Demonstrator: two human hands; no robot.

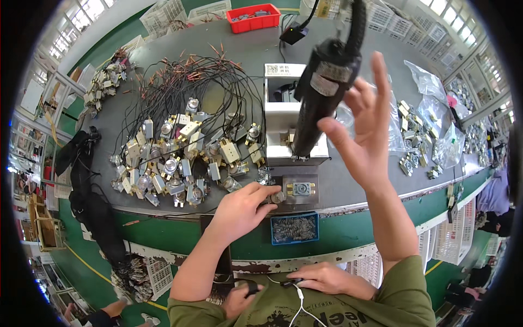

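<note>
My left hand [239, 210] is closed at the bench's front edge, thumb and forefinger pinching a small round metal-and-clear part [278, 197]. Just right of it, a grey block with brass tabs [301, 189] sits on a flat metal plate [308, 200]. A black electric screwdriver [321, 87] hangs, slightly tilted, over a white fixture box [275, 117]. To its right my right hand [362, 125] is raised, fingers spread and holding nothing; its thumb is close to the tool, and whether they touch I cannot tell. A blue tray of screws [295, 228] lies in front of the plate.
At left is a heap of wired grey-and-white parts [180, 158]. More parts [417, 136] and plastic bags [449, 144] lie at right. A red bin [254, 18] stands at the back. Another person's hands [321, 277] are by my shirt, at a black clip on a white cable [299, 294].
</note>
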